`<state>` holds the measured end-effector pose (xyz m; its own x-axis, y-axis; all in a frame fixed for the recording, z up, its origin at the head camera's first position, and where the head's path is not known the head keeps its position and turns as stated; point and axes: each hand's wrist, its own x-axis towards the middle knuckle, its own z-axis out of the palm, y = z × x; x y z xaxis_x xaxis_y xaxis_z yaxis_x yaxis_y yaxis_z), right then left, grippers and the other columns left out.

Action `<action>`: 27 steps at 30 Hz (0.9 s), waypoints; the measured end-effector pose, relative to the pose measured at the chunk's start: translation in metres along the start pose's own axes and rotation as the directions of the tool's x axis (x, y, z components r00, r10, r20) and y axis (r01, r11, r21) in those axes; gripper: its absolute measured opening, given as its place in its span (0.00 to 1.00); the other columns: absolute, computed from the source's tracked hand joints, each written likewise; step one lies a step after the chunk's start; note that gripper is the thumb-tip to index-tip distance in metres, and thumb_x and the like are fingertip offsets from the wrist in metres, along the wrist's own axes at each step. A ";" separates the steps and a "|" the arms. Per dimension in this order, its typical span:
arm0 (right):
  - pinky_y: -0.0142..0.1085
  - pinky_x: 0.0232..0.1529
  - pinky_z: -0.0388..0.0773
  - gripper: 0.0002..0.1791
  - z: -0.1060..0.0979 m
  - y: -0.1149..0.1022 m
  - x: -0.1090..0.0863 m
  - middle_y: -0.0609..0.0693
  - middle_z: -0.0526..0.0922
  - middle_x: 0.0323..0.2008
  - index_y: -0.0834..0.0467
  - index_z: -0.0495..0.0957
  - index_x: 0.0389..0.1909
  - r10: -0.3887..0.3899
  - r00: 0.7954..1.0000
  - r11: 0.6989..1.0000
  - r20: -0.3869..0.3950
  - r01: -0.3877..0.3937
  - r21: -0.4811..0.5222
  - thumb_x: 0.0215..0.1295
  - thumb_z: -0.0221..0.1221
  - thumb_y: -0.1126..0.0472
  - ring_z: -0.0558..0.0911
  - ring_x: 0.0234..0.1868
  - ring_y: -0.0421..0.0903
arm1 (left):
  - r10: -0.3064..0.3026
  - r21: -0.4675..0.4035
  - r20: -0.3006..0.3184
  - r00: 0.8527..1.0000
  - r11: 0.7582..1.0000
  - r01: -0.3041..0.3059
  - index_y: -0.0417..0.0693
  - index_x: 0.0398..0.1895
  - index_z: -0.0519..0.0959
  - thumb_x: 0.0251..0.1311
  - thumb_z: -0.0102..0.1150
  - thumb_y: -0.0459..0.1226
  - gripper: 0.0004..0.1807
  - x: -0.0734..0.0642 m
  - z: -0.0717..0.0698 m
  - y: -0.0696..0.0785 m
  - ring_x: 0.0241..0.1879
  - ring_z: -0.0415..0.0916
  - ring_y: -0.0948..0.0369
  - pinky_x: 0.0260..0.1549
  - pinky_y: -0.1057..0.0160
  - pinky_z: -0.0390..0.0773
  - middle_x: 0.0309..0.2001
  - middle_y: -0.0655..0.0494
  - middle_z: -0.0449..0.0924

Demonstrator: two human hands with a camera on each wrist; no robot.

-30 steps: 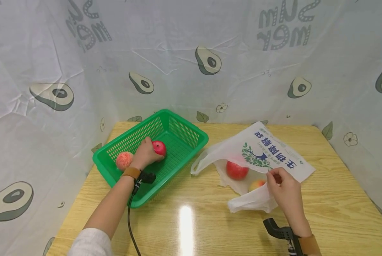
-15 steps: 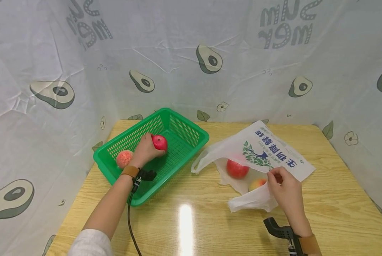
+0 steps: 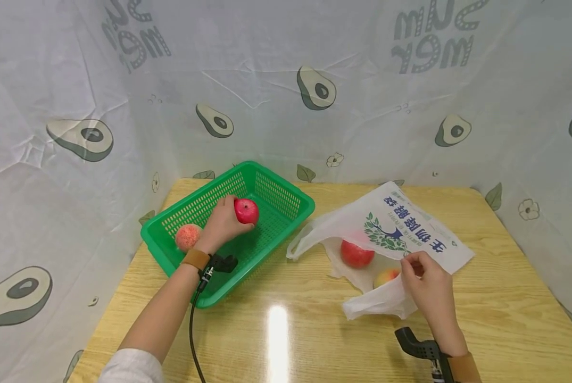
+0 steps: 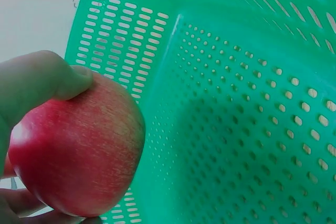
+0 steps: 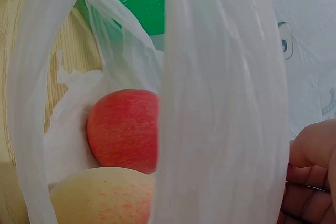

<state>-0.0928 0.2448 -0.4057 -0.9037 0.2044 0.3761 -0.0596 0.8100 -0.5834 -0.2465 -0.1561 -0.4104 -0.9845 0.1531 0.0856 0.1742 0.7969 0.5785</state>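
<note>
My left hand [image 3: 224, 223] grips a red apple [image 3: 246, 211] over the green plastic basket [image 3: 286, 192]. In the left wrist view, thumb and fingers wrap the apple [image 4: 79, 145], with the perforated basket floor beyond it. A pinkish, speckled round fruit [image 3: 188, 237] lies in the basket by the left wrist. On the right, my right hand [image 3: 428, 282] pinches the edge of a white plastic bag [image 3: 410, 223] printed with a tree. Inside its mouth sit another red apple [image 5: 123, 129] and a yellowish fruit with a red blush [image 5: 100, 198], partly covered by the film.
The wooden table [image 3: 314, 340] carries the basket at left and the bag at right, with bare wood between them. A black cable [image 3: 192, 335] runs from the left wrist camera. A white curtain with avocado prints [image 3: 262, 64] stands behind and at the sides.
My left hand has lifted the apple slightly and carried it a little to the right within the basket. The right hand has kept its pinch on the bag, nearly still.
</note>
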 end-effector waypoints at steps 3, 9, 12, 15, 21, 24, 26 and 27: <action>0.23 0.28 0.67 0.05 0.001 0.001 -0.001 0.57 0.81 0.28 0.65 0.77 0.33 0.003 1.000 1.000 0.001 -0.003 0.005 0.62 0.60 0.66 0.75 0.30 0.50 | 0.007 0.008 0.005 1.000 1.000 -0.007 0.33 0.61 0.61 0.46 0.70 0.45 0.43 -0.001 -0.001 0.002 0.51 0.71 0.45 0.44 0.47 0.79 0.55 0.37 0.66; 0.19 0.30 0.66 0.03 0.002 0.000 0.001 0.58 0.81 0.28 0.65 0.78 0.33 -0.015 1.000 1.000 -0.024 0.016 0.016 0.61 0.61 0.68 0.77 0.30 0.50 | 0.024 -0.011 0.013 1.000 1.000 -0.024 0.34 0.59 0.62 0.46 0.70 0.44 0.41 -0.002 -0.006 0.007 0.49 0.71 0.47 0.42 0.49 0.80 0.53 0.39 0.67; 0.20 0.30 0.66 0.03 0.003 0.000 0.001 0.58 0.81 0.28 0.65 0.78 0.33 -0.011 1.000 1.000 -0.021 0.011 0.016 0.61 0.61 0.68 0.76 0.30 0.49 | 0.027 -0.016 0.012 1.000 1.000 -0.027 0.35 0.60 0.62 0.45 0.70 0.45 0.41 -0.002 -0.009 0.011 0.49 0.71 0.48 0.42 0.49 0.80 0.53 0.40 0.67; 0.20 0.30 0.66 0.03 0.004 0.000 0.001 0.58 0.81 0.28 0.65 0.78 0.33 -0.004 1.000 1.000 -0.015 0.004 0.016 0.61 0.61 0.67 0.76 0.30 0.49 | 0.039 -0.016 0.003 0.999 0.999 -0.039 0.35 0.60 0.62 0.45 0.71 0.45 0.42 -0.002 -0.011 0.016 0.49 0.71 0.47 0.42 0.49 0.80 0.54 0.39 0.67; 0.20 0.29 0.67 0.04 0.004 0.000 0.000 0.58 0.81 0.28 0.65 0.78 0.34 0.004 1.000 1.000 0.001 -0.004 0.025 0.62 0.60 0.66 0.77 0.30 0.50 | 0.058 -0.005 -0.020 0.998 0.998 -0.058 0.35 0.60 0.62 0.45 0.71 0.45 0.42 -0.003 -0.015 0.025 0.50 0.71 0.48 0.43 0.49 0.80 0.54 0.40 0.67; 0.21 0.28 0.68 0.04 0.003 -0.001 0.001 0.59 0.81 0.28 0.65 0.78 0.33 0.005 1.000 1.000 0.003 -0.005 0.026 0.62 0.60 0.66 0.77 0.30 0.51 | 0.075 0.004 -0.033 0.997 0.997 -0.075 0.34 0.61 0.62 0.45 0.71 0.44 0.42 -0.005 -0.017 0.030 0.51 0.71 0.47 0.43 0.48 0.80 0.56 0.39 0.67; 0.21 0.28 0.68 0.04 0.003 -0.002 0.001 0.58 0.82 0.28 0.65 0.78 0.33 0.008 1.000 1.000 0.003 -0.008 0.022 0.62 0.59 0.66 0.77 0.30 0.50 | 0.083 0.008 -0.041 0.996 0.997 -0.083 0.34 0.61 0.62 0.45 0.71 0.45 0.43 -0.006 -0.019 0.033 0.51 0.71 0.47 0.43 0.48 0.80 0.57 0.39 0.66; 0.21 0.29 0.68 0.04 0.003 -0.002 0.001 0.58 0.81 0.28 0.65 0.78 0.33 0.011 1.000 1.000 0.003 -0.011 0.019 0.62 0.59 0.66 0.77 0.30 0.50 | 0.088 0.008 -0.044 0.995 0.996 -0.088 0.34 0.62 0.62 0.45 0.71 0.45 0.43 -0.007 -0.019 0.034 0.52 0.71 0.47 0.43 0.48 0.80 0.57 0.39 0.66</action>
<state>-0.0951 0.2417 -0.4060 -0.9058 0.2113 0.3673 -0.0579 0.7970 -0.6012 -0.2341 -0.1409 -0.3756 -0.9653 0.1972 0.1715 0.2602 0.7849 0.5623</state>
